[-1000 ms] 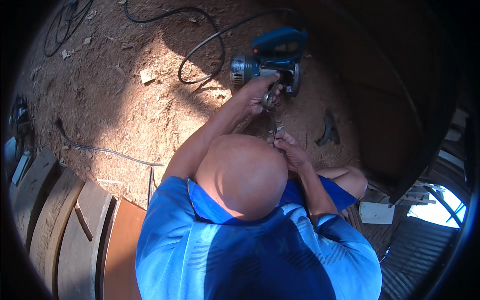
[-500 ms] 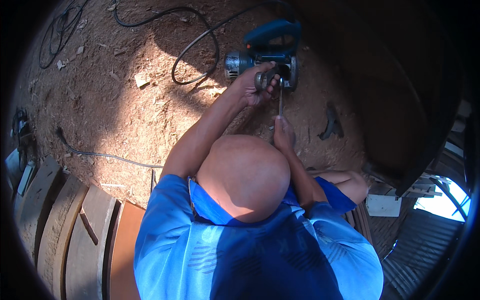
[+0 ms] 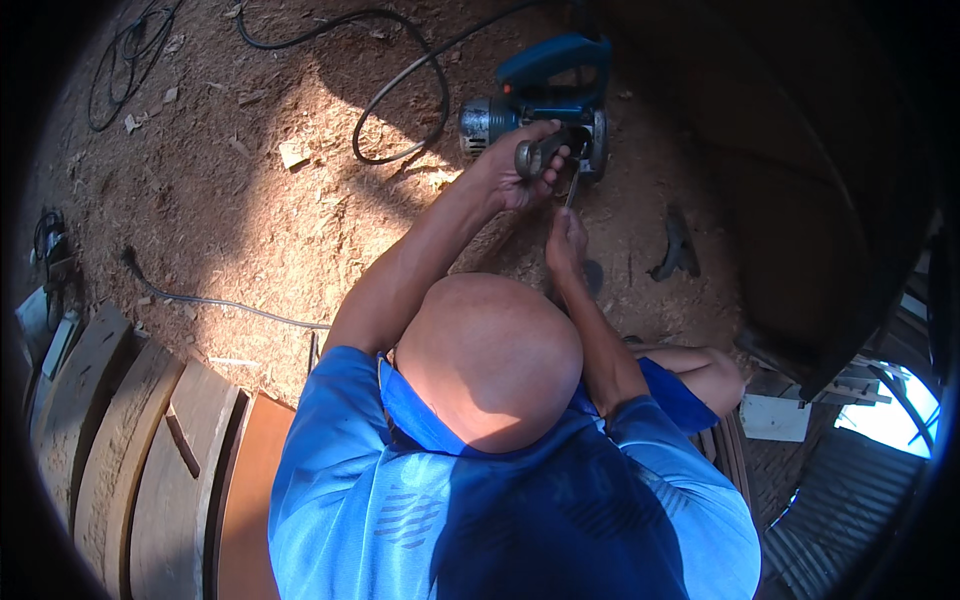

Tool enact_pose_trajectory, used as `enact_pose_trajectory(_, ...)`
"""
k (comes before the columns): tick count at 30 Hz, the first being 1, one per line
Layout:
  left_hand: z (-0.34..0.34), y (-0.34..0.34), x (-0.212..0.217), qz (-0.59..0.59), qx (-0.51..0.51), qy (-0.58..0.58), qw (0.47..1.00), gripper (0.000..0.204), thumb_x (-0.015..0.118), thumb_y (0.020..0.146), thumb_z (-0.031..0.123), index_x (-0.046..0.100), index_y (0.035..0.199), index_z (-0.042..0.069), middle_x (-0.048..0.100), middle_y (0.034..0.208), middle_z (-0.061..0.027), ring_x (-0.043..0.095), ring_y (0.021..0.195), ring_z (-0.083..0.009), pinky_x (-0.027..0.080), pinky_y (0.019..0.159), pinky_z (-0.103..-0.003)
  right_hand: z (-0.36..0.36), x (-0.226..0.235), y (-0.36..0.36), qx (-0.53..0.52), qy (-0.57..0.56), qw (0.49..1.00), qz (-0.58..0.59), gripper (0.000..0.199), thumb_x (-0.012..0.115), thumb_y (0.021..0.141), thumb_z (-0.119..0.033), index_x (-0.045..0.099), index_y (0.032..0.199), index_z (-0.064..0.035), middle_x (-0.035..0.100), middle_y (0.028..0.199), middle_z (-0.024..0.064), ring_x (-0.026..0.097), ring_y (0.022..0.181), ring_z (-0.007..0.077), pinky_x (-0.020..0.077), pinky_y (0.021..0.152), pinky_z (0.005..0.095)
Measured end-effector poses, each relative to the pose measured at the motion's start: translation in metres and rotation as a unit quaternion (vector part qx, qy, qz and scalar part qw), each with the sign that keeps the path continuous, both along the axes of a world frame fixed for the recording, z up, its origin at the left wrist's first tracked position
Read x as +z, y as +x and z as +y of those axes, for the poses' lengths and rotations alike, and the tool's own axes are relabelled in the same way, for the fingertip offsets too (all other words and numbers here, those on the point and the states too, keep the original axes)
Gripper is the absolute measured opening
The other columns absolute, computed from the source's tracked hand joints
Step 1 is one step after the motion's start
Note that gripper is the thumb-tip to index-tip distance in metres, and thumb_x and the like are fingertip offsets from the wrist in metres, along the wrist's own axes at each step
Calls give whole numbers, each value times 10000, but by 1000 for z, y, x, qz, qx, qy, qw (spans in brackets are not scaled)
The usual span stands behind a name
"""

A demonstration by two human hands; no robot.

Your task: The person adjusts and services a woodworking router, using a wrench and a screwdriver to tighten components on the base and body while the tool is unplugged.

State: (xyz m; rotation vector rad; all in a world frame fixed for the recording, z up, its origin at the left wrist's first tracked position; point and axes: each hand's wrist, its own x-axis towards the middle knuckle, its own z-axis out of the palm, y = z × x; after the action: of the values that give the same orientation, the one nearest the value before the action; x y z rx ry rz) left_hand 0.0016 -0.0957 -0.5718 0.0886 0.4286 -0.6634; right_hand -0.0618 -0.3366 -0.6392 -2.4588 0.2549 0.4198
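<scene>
Left fingers [image 3: 549, 177]—grasping one metal part [image 3: 547, 149]; right fingers [image 3: 571, 226]—gripping one rod [image 3: 572, 188]; one tool [image 3: 552, 103]

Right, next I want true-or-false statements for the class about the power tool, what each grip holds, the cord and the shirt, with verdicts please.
1. The blue power tool rests on the ground. True.
2. The left grip holds a metal piece with a round end. True.
3. The right grip holds a thin metal rod. True.
4. The right grip is nearer the power tool than the left grip. False: the left grip is nearer.
5. The cord loops to the right of the power tool. False: the cord loops to its left.
6. The person's shirt is red. False: the shirt is blue.
</scene>
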Motion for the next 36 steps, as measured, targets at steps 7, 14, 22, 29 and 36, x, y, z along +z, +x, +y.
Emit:
enact_pose_trajectory(7, 0, 3, 8, -3, -35, 29, 999, 340, 614, 998, 374, 640, 950, 38, 650, 683, -7, 610, 489, -113, 515, 403, -227, -12, -25, 12, 12, 55, 995, -87, 448, 454, 1062, -393, 614, 1015, 23, 605, 802, 169, 578, 780, 312, 466, 778, 446)
enact_pose_trajectory(14, -14, -14, -3, -38, -31, 113, 992, 247, 577, 1029, 279, 625, 981, 42, 640, 700, -29, 612, 542, -118, 525, 478, -241, 11, 21, -3, -162, 315, 929, 110, 337, 506, 1089, -349, 699, 1198, -95, 480, 748, -85, 360, 592, 22, 288, 520, 213)
enact_pose_trajectory(22, -23, -25, -18, -114, -56, 157, 979, 276, 552, 1048, 293, 627, 989, 34, 629, 702, -35, 592, 551, -123, 516, 513, -243, 3, 19, -8, -154, 284, 945, 52, 277, 495, 1082, -325, 609, 921, -130, 427, 720, -76, 383, 625, 36, 313, 546, 223)
enact_pose_trajectory(29, -15, -16, 5, -10, -26, 141, 990, 308, 562, 1038, 343, 629, 979, 48, 627, 689, -18, 566, 493, -111, 481, 440, -241, 6, 19, -6, -143, 254, 955, 51, 343, 477, 1079, -321, 675, 1147, -50, 457, 750, -60, 409, 661, 43, 337, 574, 231)
enact_pose_trajectory(36, -4, 6, 8, 37, 5, -2, 999, 300, 619, 1000, 347, 616, 986, 47, 643, 697, -20, 581, 480, -113, 489, 388, -221, -7, -8, 12, -93, 216, 971, 43, 389, 493, 1078, -334, 662, 1277, -46, 465, 740, -62, 424, 661, 55, 371, 588, 236)
